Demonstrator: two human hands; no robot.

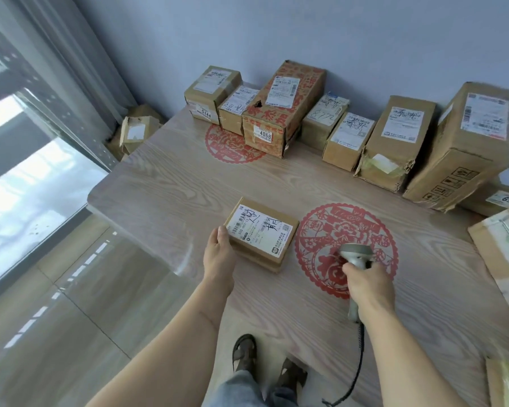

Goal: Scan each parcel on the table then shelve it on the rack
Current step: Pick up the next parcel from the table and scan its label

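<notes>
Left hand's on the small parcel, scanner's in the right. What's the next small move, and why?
Probably swing the scanner left to aim at the small parcel: its barcode label faces up, the left hand steadies its edge, and the right hand holds the scanner over the red decal instead.

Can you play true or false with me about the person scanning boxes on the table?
1. The right hand holds a scanner. True.
2. The left hand is up in the air, touching nothing. False: it rests against the left side of the small parcel.
3. The small parcel has a white label facing up. True.
4. The scanner has no cord. False: a dark cable hangs down from its handle.
5. More boxes stand in a row along the wall, and one of them has red printing. True.
6. The table is plain, with no pictures. False: two red round paper-cut designs lie on it, one under the scanner.
</notes>
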